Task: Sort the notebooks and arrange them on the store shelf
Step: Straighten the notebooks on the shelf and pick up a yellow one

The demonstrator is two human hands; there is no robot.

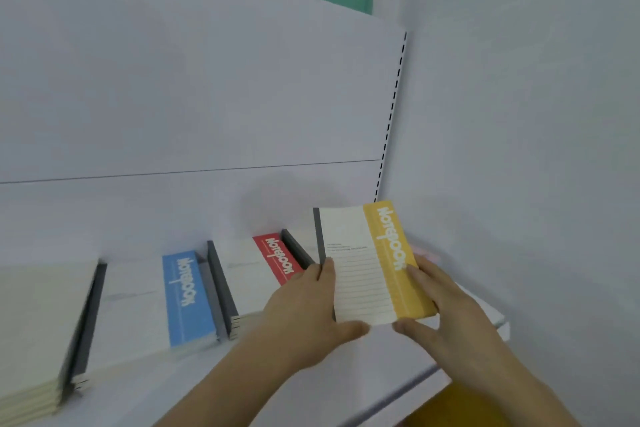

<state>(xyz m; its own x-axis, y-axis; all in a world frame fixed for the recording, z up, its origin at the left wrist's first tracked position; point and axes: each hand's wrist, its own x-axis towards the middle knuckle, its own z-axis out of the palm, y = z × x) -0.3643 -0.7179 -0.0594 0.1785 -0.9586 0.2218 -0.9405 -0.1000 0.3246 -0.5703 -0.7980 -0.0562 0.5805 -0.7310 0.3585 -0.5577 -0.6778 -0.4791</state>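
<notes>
On shelf [207, 378], two hands [311, 305], yellow notebook [377, 263]

A white metal store shelf [207, 388] carries the goods, its flat board backed by a plain white panel [194, 90] with a slotted upright [391, 114] at the right end. Directly on the board lie stacks of grey-spined paper notebooks in a row: at far left a cream-covered stack [38, 322], beside it a stack topped by a white-and-blue cover [166, 298], then a stack topped by a white-and-red cover [263, 270]. At the right end, whether the yellow-and-white notebook [374, 270] rests on the board cannot be told.
</notes>
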